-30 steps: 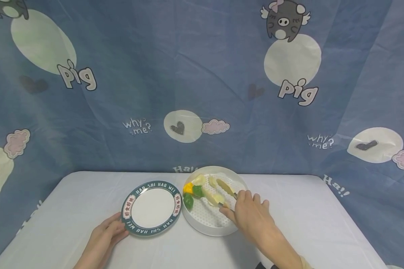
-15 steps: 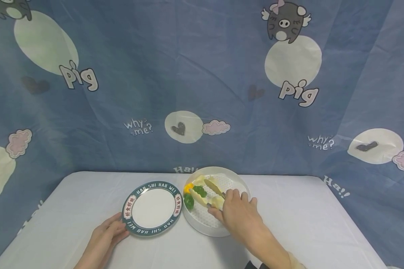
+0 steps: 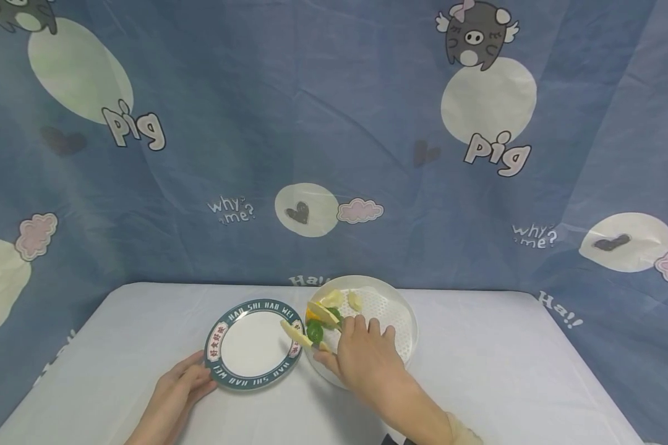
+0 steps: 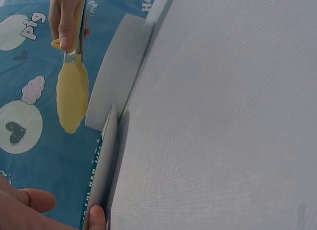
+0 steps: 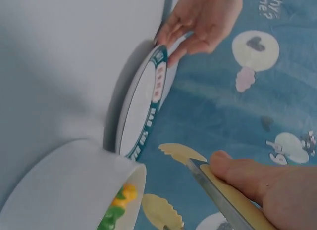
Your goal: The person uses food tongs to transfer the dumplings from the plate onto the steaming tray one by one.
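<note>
My right hand (image 3: 372, 361) grips a pair of tongs (image 4: 72, 96) with yellow scalloped tips and metal arms. The tips are spread apart, with nothing held between them in the right wrist view. In the head view one tip overlaps the plate's right rim and the other the left side of a round white container (image 3: 396, 318). Glossy green (image 3: 314, 332) and yellow-orange pieces lie in that container, beside pale yellow pieces (image 3: 355, 301). My left hand (image 3: 179, 386) holds the left rim of a white plate (image 3: 250, 346) with a green lettered border, a fingertip under its edge.
A white cloth covers the table (image 3: 479, 358). Behind it hangs a blue curtain (image 3: 345, 148) printed with pigs and words. The plate and the container stand side by side, the plate's right rim close against the container's wall.
My right hand has moved left with the tongs, from over the container's middle to its left edge and the plate's rim. The left hand stays on the plate.
</note>
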A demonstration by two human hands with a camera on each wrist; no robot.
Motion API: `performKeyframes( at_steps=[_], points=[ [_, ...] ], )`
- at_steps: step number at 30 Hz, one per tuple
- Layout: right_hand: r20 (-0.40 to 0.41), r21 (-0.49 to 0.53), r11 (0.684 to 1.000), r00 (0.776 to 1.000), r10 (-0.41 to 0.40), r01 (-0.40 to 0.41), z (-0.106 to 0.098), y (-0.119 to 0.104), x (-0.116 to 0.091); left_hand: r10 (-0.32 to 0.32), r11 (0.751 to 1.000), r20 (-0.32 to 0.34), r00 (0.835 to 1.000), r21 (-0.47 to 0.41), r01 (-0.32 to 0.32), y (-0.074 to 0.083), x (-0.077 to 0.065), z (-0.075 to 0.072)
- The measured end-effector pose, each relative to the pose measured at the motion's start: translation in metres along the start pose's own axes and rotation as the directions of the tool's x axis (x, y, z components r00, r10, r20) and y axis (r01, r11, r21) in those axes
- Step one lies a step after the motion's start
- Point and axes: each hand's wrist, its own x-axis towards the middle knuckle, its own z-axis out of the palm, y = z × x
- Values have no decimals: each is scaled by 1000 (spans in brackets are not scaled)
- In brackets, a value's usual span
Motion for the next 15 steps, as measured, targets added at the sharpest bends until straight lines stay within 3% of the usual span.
performKeyframes(
  at_steps=[15],
  points=[
    [-2, -35, 999, 999, -33, 33, 4, -17, 0, 12, 998, -9, 1000, 66, -12, 1, -4, 2]
  ],
)
